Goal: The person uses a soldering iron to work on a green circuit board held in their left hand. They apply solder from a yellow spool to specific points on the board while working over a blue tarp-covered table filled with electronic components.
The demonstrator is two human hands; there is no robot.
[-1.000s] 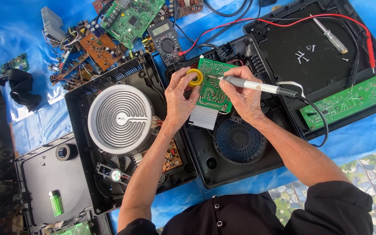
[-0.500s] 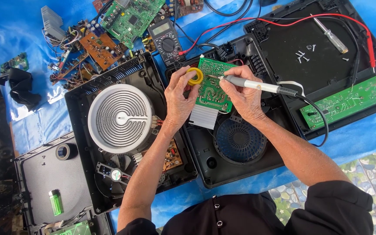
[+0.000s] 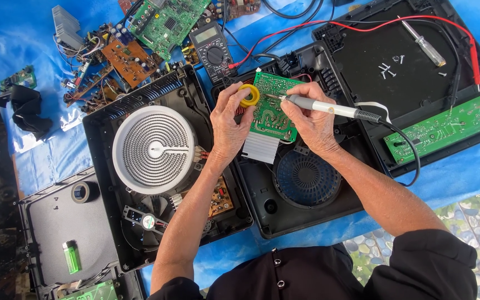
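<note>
Over the open black cooker housing (image 3: 284,205) | green circuit board (image 3: 270,108) lies on it, centre | left hand (image 3: 228,125) pinches a yellow ring (image 3: 248,95) at the board's edge | right hand (image 3: 312,119) grips a grey soldering iron (image 3: 329,107), tip on the board | multimeter (image 3: 213,51) just behind.

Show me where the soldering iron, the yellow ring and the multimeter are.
soldering iron (image 3: 322,106): head view, on its grey handle.
yellow ring (image 3: 248,95): head view, on the ring's yellow band.
multimeter (image 3: 214,55): head view, on its round dial.
</note>
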